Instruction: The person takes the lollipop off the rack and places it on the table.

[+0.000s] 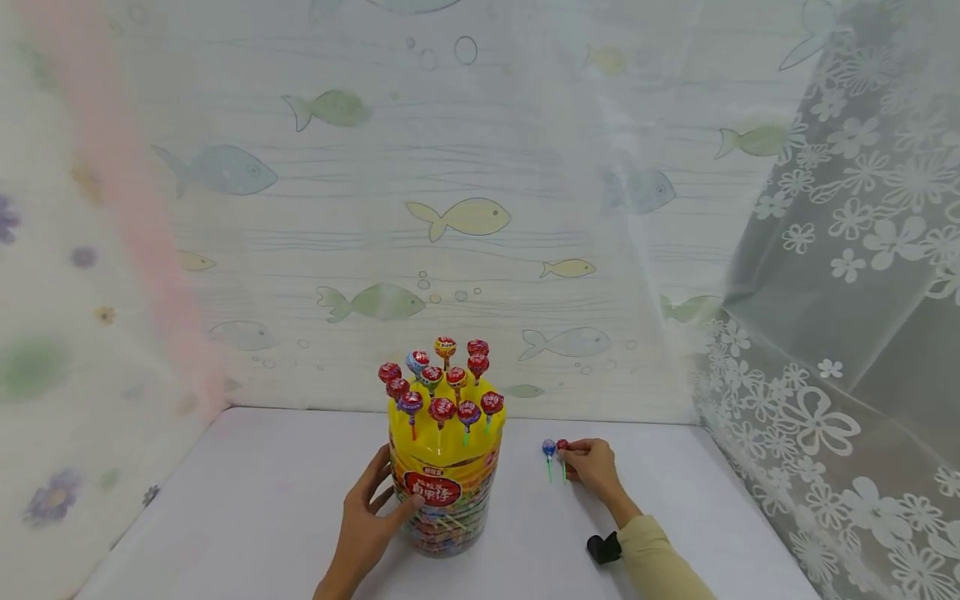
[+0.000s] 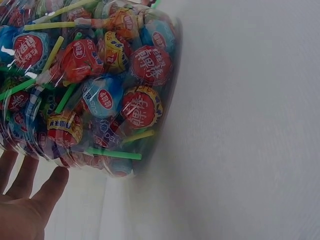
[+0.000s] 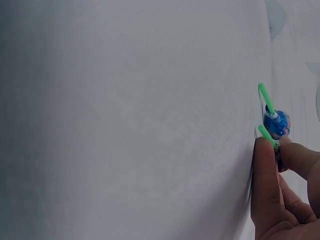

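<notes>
Jar (image 1: 465, 483), lollipops (image 2: 151, 65) within, more on top

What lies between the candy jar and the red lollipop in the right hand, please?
In the head view, a blue lollipop and a stretch of bare white table.

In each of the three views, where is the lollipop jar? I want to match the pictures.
Head: the lollipop jar stands in the lower half, slightly left of centre.
Left wrist: at upper left, partly cut off by the picture's edge.
Right wrist: not in the picture.
Shared landmark: the white tabletop, visible in all three.
</notes>
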The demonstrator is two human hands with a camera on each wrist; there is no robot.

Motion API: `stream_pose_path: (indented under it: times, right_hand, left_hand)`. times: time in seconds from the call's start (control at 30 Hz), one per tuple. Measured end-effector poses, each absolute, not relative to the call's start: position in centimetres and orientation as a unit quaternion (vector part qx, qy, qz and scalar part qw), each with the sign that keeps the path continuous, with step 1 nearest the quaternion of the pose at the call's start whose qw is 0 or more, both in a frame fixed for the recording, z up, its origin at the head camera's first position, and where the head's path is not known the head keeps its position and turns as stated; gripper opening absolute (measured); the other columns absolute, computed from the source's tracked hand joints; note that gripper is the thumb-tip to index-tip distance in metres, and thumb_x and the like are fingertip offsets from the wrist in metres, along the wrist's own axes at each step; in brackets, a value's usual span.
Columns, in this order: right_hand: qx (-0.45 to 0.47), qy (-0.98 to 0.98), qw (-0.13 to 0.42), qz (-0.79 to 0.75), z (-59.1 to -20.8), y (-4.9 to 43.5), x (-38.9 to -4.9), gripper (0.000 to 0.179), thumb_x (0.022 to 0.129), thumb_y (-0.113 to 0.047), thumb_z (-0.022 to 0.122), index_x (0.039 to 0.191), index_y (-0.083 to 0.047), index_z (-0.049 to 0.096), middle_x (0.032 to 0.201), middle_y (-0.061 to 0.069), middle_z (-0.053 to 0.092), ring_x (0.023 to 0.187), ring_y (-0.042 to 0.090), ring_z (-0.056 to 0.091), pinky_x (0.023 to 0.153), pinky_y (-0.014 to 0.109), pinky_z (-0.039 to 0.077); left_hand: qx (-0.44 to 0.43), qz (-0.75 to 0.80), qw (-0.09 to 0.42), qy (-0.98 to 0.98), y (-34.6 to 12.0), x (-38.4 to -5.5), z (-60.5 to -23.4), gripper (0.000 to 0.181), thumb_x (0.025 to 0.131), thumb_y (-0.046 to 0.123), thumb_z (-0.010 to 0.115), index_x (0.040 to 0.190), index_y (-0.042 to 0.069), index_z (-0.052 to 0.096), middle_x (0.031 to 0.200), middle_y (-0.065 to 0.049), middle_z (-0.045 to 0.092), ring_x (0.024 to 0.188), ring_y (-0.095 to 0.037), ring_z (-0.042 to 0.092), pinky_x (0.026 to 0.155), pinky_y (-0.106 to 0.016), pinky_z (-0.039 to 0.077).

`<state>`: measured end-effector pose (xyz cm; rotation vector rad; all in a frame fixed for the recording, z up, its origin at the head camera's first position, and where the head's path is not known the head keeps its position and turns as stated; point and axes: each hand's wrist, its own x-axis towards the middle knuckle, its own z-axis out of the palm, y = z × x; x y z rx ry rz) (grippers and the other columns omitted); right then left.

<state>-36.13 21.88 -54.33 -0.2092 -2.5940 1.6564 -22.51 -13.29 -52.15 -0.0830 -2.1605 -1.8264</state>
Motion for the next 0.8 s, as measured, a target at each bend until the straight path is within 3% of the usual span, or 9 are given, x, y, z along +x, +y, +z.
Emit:
stream_pose_path:
  times: [0.37, 0.8]
  right_hand:
    - [-0.074, -0.847, 0.021, 0.526, -54.2, 21.8, -36.1, 0.023, 0.091, -0.005, 0.073, 0.105, 0.012, 0.068, 0.079, 0.009, 0.072, 0.058, 0.01, 0.064, 0.053, 0.023, 0.059]
    - [-0.04, -0.863, 0.002, 0.503, -53.5, 22.1, -34.4, 0.036, 0.092, -0.005, 0.07, 0.117, 0.018, 0.058, 0.082, 0.014, 0.071, 0.06, 0.014, 0.066, 0.054, 0.029, 0.061]
  left_hand:
    - [-0.034, -0.648, 0.149, -0.746, -13.4, -22.4, -52.2, 0.085, 0.089, 0.018, 0.08, 0.159, 0.011, 0.033, 0.162, -0.014, 0.038, 0.144, -0.042, 0.042, 0.11, -0.057, 0.047]
    - [-0.033, -0.648, 0.147, -0.746, -13.3, -22.3, -52.2, 0.084, 0.091, 0.019, 0.079, 0.16, 0.011, 0.031, 0.163, -0.014, 0.036, 0.144, -0.043, 0.041, 0.11, -0.058, 0.047]
